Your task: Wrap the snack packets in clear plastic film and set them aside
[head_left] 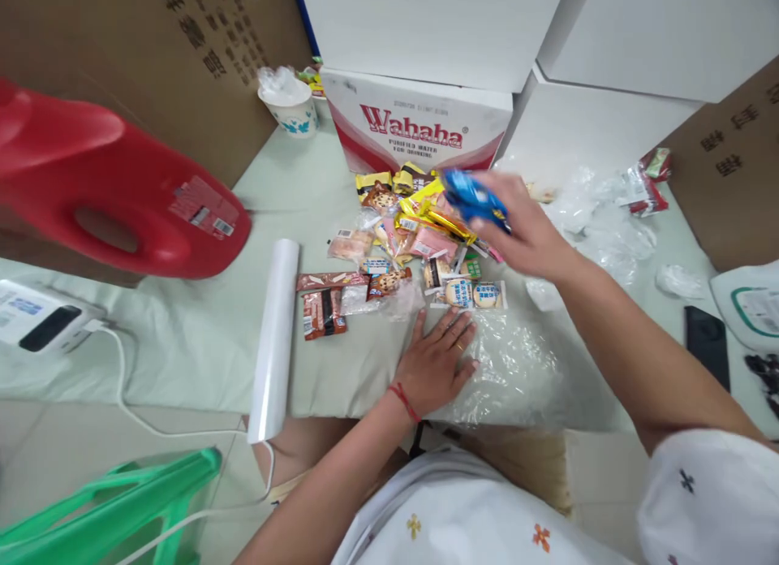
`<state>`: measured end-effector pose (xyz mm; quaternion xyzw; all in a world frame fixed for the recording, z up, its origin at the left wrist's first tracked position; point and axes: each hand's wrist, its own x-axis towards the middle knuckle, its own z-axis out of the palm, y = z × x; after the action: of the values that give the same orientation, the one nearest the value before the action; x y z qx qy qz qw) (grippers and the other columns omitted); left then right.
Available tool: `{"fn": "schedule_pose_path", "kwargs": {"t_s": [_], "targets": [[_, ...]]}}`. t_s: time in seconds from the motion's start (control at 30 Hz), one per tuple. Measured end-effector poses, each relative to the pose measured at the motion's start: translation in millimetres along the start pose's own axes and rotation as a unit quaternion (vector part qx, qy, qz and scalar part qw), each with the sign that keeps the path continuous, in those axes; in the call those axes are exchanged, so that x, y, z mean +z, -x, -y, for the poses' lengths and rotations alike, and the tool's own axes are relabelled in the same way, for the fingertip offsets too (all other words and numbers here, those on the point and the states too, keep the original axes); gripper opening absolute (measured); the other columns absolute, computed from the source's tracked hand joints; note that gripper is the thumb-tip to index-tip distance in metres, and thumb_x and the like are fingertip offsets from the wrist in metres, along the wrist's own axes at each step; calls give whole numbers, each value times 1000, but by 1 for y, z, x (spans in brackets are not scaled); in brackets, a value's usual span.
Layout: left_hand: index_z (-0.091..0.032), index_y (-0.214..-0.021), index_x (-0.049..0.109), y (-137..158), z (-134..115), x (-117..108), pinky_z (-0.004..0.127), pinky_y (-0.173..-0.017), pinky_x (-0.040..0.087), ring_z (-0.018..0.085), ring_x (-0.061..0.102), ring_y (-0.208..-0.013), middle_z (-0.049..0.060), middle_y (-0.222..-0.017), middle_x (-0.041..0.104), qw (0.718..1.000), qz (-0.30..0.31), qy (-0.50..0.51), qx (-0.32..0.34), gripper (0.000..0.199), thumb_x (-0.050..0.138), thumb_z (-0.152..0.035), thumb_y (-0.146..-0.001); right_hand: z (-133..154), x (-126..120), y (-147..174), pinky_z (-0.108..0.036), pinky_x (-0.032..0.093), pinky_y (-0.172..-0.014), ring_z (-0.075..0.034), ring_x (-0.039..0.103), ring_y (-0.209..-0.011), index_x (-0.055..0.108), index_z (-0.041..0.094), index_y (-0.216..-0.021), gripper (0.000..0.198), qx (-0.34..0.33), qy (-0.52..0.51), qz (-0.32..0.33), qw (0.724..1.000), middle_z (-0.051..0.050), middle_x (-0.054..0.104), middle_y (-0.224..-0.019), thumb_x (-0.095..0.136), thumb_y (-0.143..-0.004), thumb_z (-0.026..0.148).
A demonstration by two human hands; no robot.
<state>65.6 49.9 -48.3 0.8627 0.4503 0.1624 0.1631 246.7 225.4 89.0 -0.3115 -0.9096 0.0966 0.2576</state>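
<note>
My right hand [517, 220] grips a blue snack packet [471, 193], blurred by motion, above the right side of a heap of wrapped snacks [398, 240]. Yellow packets [423, 204] lie just below it. My left hand [438, 358] rests flat on the tablecloth with its fingers spread, at the near edge of the heap. Close to its fingertips are white-and-blue wrapped biscuits [471, 294]. Clear plastic film [517, 370] lies beside that hand on the right. A brown packet [324, 313] sits at the heap's near left corner.
A white roll [275, 338] lies left of the heap. Farther left are a red jug [122, 191] and a white power bank [42, 317] with a cable. A Wahaha carton [419, 122] stands behind. Crumpled plastic bags [600, 216] and a black phone [706, 346] lie right.
</note>
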Motion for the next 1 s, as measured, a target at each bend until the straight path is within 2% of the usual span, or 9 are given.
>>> {"fn": "schedule_pose_path", "kwargs": {"t_s": [0.1, 0.23, 0.37, 0.47, 0.63, 0.73, 0.83, 0.9, 1.0], "targets": [[-25, -157, 43, -2, 0, -1, 61, -130, -1, 24, 27, -159, 6, -165, 41, 1000, -1, -6, -6, 51, 36, -34, -107, 37, -10, 97, -60, 38, -116, -33, 41, -143, 32, 26, -161, 62, 16, -22, 36, 999, -15, 53, -146, 52, -102, 34], [-25, -160, 37, -7, 4, -3, 64, -128, 4, 27, 28, -158, 8, -165, 41, 1000, 11, -15, -9, 60, 43, -24, -101, 67, 23, 183, -68, 22, -123, -34, 38, -147, 32, 22, -162, 70, 32, 18, 124, 992, -16, 61, -135, 56, -96, 19], [-23, -162, 33, -16, 10, -1, 65, -127, 6, 28, 27, -159, 8, -166, 40, 999, 29, -23, -18, 65, 43, -20, -98, 68, 53, 209, -70, 20, -123, -35, 36, -150, 44, 19, -157, 66, 32, 47, 180, 982, -17, 62, -137, 59, -92, 15], [-24, -159, 37, -19, 17, -7, 68, -126, 10, 29, 29, -158, 9, -166, 40, 999, 27, -15, -11, 64, 44, -19, -96, 69, 41, 213, -69, 17, -124, -36, 29, -154, 39, 18, -160, 71, 31, 20, 176, 984, -19, 51, -153, 65, -95, 35], [-27, -149, 49, 19, 19, -29, 65, -125, 24, 31, 33, -156, 8, -156, 55, 991, -116, 1, 59, 54, 49, -21, -95, 92, 9, 258, -64, 21, -127, -34, 30, -154, 32, 16, -162, 91, 25, 2, 118, 993, -20, 42, -160, 69, -91, 59], [-28, -142, 54, 63, 5, -25, 58, -122, 35, 32, 47, -146, 11, -144, 64, 978, -143, -11, 151, 53, 66, -37, -91, 101, 19, 308, -65, 21, -128, -31, 38, -149, 41, 20, -158, 70, 8, 46, 86, 995, -14, 56, -149, 70, -96, 36], [-32, -130, 61, 94, -9, -6, 56, -127, 29, 28, 56, -138, 6, -135, 70, 961, -69, -61, 260, 39, 71, -34, -92, 99, 40, 347, -60, 32, -125, -26, 50, -140, 54, 24, -148, 56, 27, 86, 35, 995, -9, 67, -134, 59, -95, 4], [-30, -127, 63, 100, -11, 3, 56, -127, 27, 25, 59, -135, 6, -134, 71, 959, -41, -87, 267, 35, 66, -19, -94, 93, 47, 355, -56, 45, -117, -25, 57, -130, 62, 25, -139, 50, 52, 81, -9, 995, -10, 70, -127, 56, -95, 1], [-25, -119, 65, 92, -9, 2, 50, -117, 43, 24, 61, -131, 7, -123, 75, 974, -62, -16, 218, 30, 57, -8, -95, 82, 36, 343, -47, 56, -100, -24, 62, -116, 69, 25, -124, 32, 80, -5, -34, 996, -10, 72, -117, 55, -100, 11]]}}
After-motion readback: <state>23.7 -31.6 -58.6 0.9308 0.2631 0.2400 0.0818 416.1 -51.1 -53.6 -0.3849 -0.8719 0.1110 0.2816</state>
